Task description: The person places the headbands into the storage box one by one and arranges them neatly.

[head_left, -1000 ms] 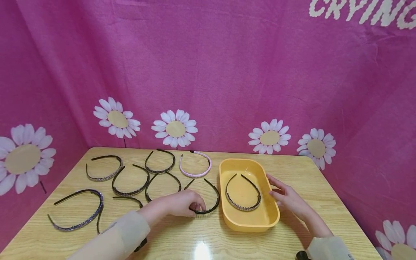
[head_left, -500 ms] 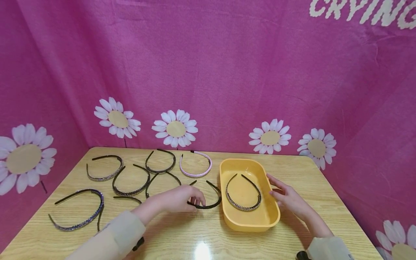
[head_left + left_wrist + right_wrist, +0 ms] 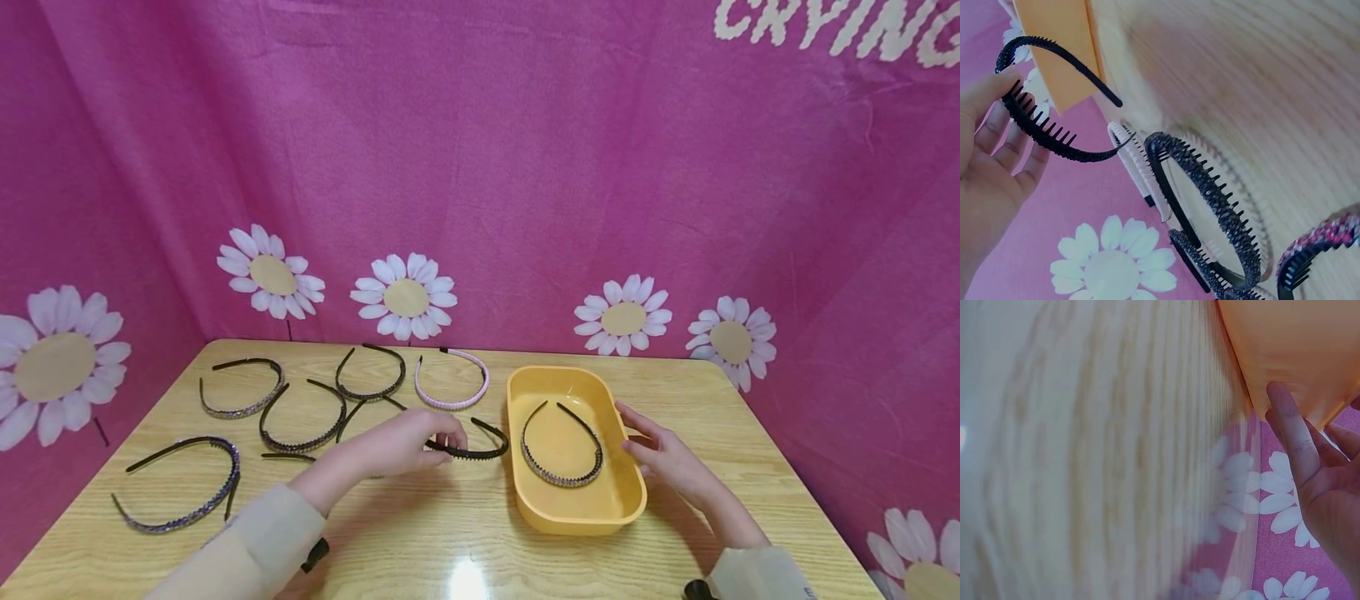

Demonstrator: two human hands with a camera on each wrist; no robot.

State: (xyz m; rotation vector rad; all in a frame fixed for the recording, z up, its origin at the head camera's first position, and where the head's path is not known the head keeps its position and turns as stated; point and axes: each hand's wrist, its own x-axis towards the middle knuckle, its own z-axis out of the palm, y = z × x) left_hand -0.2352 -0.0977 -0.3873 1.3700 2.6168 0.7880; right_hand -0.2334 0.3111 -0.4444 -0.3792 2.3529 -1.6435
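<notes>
My left hand [image 3: 401, 446] pinches a black toothed headband [image 3: 480, 455] between thumb and fingers, above the table just left of the yellow bin [image 3: 573, 523]. The left wrist view shows this black headband [image 3: 1054, 142] raised, its comb teeth along the inner side. A sparkly headband [image 3: 562, 481] lies inside the bin. Against the bin's right side rest the fingers of my right hand [image 3: 675, 471]. In the right wrist view, a straight digit of the right hand [image 3: 1325, 481] touches the bin's outer wall [image 3: 1297, 350].
Several dark headbands lie on the left of the wooden table [image 3: 420, 550], among them a purple-blue glittery headband [image 3: 180, 521] at the front left. A pink headband [image 3: 450, 406] lies at the back, left of the bin. A pink flowered cloth [image 3: 480, 167] hangs behind the table.
My left hand has lifted the black headband off the table and moved it slightly up and back, tilting it. My right hand and the bin have stayed in place.
</notes>
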